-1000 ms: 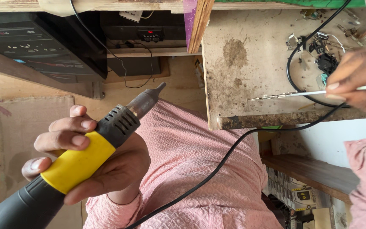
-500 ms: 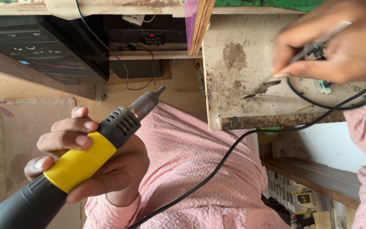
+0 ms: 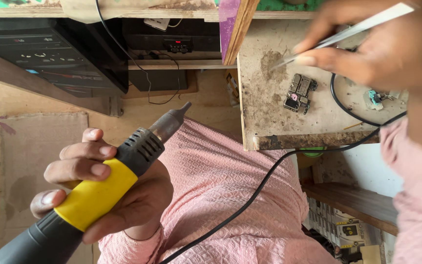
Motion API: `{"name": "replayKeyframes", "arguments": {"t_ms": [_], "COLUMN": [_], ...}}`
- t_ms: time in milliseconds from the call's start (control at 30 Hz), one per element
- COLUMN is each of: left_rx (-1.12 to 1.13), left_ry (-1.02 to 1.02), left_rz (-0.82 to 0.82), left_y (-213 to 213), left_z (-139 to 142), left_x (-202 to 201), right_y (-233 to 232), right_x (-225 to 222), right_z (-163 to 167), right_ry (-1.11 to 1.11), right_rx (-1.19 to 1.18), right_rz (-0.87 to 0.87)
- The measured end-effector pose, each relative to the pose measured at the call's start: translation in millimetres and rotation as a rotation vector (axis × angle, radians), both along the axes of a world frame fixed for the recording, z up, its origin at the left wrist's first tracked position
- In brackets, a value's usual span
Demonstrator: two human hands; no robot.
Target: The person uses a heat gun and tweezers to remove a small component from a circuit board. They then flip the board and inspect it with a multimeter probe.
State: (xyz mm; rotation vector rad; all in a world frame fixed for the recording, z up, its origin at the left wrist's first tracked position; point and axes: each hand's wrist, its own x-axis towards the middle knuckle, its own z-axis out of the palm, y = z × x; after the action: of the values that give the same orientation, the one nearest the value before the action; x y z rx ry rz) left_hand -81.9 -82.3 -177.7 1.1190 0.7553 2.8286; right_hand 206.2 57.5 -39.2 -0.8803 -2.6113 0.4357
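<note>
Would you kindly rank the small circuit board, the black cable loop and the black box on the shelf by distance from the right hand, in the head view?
Measured from the right hand, which holds tweezers:
1. Black cable loop, just below the hand on the stained board.
2. Small circuit board, below the tweezer tips, slightly left of the loop.
3. Black box, far left on the shelf.
The first two are nearly level.

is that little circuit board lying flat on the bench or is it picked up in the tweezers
Lying flat. The circuit board rests on the stained workbench; the tweezers tip is above it, apart.
</note>
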Motion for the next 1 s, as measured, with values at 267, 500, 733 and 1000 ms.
{"name": "replayKeyframes", "arguments": {"t_ms": [267,500,733,1000], "left_rx": [-0.029,-0.063,-0.042,-0.056], "left_ry": [-0.001,-0.011,0.009,0.001], "left_rz": [-0.086,-0.170,-0.110,-0.111], "left_y": [-1.6,-4.7,-4.1,-7.8], "left_z": [0.6,-0.4,1.7,0.4], "left_x": [11.1,10.8,7.6,6.5], "right_y": [-89.6,-118.2,-108.6,-94.1], "right_x": [42.4,25.9,29.8,18.5], "right_z": [-74.6,-102.4,-105.2,-106.4], "right_ry": [0.453,0.479,0.359,0.258], "right_rx": [-0.035,0.066,0.250,0.287], "right_rz": [-0.566,-0.774,-0.685,-0.628]}}
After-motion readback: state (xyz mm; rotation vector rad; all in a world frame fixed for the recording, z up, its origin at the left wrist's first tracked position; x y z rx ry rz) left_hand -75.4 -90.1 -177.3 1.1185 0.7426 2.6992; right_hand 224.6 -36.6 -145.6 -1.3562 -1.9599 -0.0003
